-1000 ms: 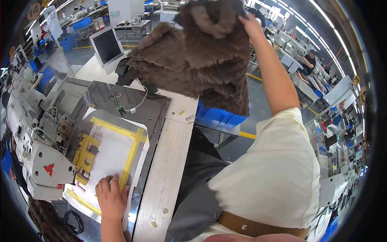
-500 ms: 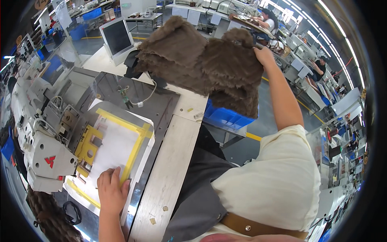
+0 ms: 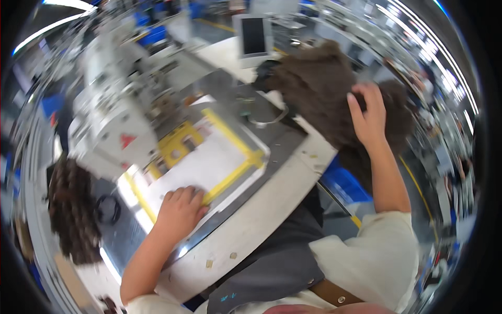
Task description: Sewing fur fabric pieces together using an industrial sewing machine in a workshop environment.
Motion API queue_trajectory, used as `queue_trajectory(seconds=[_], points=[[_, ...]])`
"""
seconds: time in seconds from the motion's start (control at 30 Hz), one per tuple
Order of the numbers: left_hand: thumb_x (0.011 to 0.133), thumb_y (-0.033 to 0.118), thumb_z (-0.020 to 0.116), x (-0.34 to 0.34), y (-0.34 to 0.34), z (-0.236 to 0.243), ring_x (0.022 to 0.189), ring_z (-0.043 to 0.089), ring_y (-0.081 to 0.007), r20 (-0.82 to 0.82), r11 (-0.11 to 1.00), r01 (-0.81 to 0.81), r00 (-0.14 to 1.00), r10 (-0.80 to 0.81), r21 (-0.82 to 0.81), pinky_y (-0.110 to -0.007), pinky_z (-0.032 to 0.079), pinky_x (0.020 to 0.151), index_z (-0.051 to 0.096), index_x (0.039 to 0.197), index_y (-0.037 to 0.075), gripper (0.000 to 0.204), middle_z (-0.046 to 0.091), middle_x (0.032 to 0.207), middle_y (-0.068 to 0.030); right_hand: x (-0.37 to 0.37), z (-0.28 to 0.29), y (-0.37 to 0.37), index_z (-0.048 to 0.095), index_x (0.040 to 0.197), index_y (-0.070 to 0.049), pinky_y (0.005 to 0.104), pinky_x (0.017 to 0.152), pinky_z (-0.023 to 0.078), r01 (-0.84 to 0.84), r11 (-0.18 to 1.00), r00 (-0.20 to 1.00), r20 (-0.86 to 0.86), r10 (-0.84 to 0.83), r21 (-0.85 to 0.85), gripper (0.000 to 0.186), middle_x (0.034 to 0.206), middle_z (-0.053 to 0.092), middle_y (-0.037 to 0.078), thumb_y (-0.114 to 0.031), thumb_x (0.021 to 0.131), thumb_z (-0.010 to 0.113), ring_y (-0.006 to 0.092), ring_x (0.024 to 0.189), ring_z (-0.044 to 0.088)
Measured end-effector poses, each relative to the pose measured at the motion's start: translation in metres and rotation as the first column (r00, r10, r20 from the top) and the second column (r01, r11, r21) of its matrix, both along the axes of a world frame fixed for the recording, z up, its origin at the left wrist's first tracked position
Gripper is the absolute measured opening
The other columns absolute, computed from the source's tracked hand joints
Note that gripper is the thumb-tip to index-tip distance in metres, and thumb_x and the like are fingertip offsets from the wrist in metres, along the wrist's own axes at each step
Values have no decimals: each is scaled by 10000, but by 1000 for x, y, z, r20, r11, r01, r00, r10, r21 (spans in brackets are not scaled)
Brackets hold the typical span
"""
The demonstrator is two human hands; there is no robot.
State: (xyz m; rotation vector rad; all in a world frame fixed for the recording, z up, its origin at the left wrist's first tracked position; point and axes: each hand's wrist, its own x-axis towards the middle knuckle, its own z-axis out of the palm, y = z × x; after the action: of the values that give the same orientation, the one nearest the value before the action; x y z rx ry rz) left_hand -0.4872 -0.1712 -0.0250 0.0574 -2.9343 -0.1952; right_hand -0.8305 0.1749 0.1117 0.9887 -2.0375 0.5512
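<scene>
My left hand (image 3: 180, 212) rests on the white sheet (image 3: 201, 166), which is framed with yellow tape, close to its near edge. Its fingers lie on the surface and hold nothing. Beside the sheet is a yellow template plate (image 3: 178, 145) with cut-outs, under the head of a white sewing machine (image 3: 112, 138). Over on the right, my right hand (image 3: 370, 112) is raised with thumb and fingers apart, in front of brown fur pieces (image 3: 314, 78). Whether its fingertips touch the fur is unclear in the blur. The fur is heaped in two piles.
A blue crate (image 3: 345, 180) sits below the right fur pile. More brown fur (image 3: 73, 209) lies left of the machine, near a black cable loop (image 3: 108, 209). A small screen (image 3: 253, 36) stands behind. Small scraps (image 3: 233, 255) dot the table's pale front edge.
The view has swung left, shifting the scene rightward. My right hand has left the far right edge of the fur and is now before the piles. My left hand stays on the sheet.
</scene>
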Motion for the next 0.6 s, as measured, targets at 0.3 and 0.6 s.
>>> queue_trajectory(seconds=[0.3,0.6], points=[[930,283,714,160,-46,32,1019,658,-324,160,803,-587,788,595,-101,-442,517,892,712,1107,86,264,679,1070,-120,25,-113,-78,655,996,21,377,917,516,-526,845,786,435,439,96,86,1111,661,170,-52,958,676,321,1016,659],[961,369,671,450,-54,21,995,719,-391,141,-207,-978,-204,969,5,-471,558,880,764,1063,34,362,760,1033,-208,5,-192,-107,643,1060,45,345,892,510,-655,753,507,697,507,-71,113,1095,663,130,-56,1011,637,243,998,635]])
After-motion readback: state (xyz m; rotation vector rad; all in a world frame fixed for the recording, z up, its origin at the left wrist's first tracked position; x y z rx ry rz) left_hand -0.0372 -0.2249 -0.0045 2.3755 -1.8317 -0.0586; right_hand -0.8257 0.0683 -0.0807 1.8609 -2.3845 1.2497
